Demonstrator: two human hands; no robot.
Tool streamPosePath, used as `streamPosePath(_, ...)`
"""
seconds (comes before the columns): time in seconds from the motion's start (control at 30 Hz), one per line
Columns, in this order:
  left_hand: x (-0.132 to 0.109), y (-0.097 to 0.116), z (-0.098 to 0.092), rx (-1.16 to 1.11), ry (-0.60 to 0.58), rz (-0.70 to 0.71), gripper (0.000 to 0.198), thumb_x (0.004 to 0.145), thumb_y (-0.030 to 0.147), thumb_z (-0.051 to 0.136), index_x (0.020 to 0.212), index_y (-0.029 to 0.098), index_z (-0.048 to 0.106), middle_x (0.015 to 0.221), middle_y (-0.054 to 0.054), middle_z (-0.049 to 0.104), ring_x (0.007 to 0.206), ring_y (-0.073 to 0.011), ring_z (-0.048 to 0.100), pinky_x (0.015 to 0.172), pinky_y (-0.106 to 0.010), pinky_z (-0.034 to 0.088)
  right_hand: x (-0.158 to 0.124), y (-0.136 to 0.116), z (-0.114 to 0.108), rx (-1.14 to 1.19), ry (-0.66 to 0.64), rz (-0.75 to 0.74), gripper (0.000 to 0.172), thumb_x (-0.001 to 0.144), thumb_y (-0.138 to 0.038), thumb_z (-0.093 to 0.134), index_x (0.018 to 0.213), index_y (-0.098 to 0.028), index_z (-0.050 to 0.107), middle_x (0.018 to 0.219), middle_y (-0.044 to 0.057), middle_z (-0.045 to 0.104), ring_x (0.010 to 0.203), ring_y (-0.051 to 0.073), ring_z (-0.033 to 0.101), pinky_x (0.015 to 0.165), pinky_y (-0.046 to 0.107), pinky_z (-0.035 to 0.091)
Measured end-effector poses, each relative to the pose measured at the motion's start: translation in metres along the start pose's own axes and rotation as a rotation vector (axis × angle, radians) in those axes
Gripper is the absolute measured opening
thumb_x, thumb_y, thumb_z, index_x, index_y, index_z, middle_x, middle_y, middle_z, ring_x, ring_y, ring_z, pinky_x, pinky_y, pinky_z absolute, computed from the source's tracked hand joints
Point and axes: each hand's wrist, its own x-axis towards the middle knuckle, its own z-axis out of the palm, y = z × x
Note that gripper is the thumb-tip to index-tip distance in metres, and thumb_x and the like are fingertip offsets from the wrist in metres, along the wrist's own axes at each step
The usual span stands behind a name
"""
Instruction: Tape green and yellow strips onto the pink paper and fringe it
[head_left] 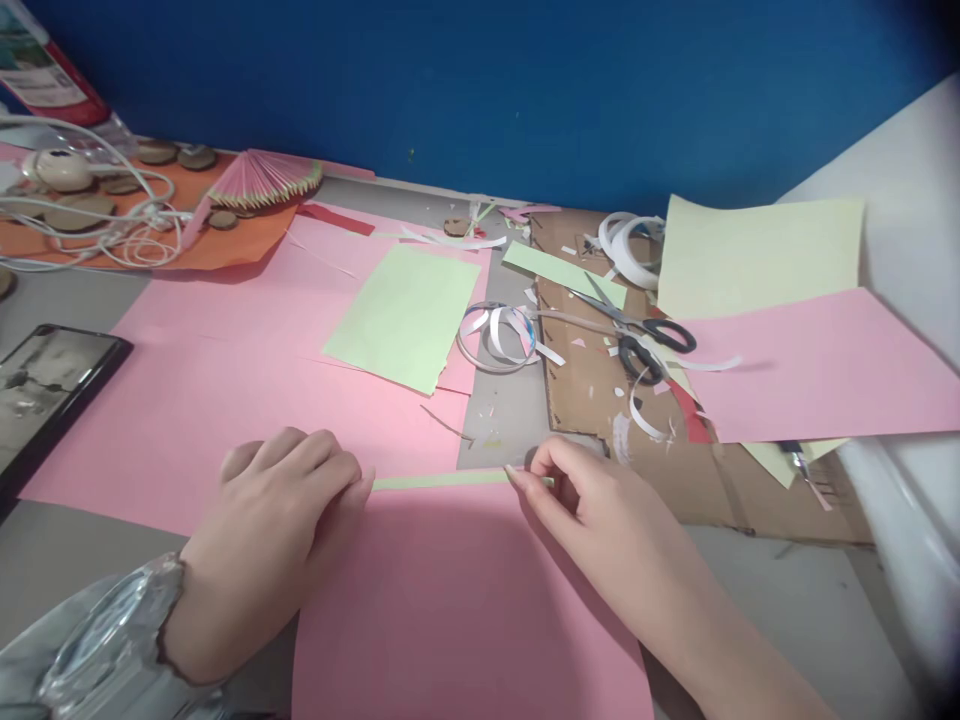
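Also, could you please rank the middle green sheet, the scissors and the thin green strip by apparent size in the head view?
1. middle green sheet
2. scissors
3. thin green strip, by area; it runs longer than the scissors but is far narrower, and nearer the camera.

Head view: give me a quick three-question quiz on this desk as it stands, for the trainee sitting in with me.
1. True or false: the phone lies to the left of both hands.
2. The green strip lies along the top edge of which sheet? A) yellow B) pink C) orange
3. Fill in: the right hand pinches the strip's ____ end between thumb and finger.

Key:
1. True.
2. B, the pink sheet nearest the person.
3. Right. The left hand rests at the strip's other end, its grip on the strip unclear.
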Motion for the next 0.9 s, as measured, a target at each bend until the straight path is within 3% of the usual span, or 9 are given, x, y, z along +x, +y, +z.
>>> streamPosePath(0.9,0.0052,-0.0020,-0.0001,0.038,-0.022,0.020,0.024,0.086,0.030,0.043,0.066,0.021,0.052,0.068,-0.002,0.054,0.072,-0.0216,0.048,0.067,-0.037,0.031,0.0063,0.0016,-0.0006,-0.051,0.003,-0.045,0.026,0.090,-0.038,0.046,0.069,-0.024,0.039,0.057,-0.007,0.054,0.043,0.010,0.043,0.043,0.023,0.029)
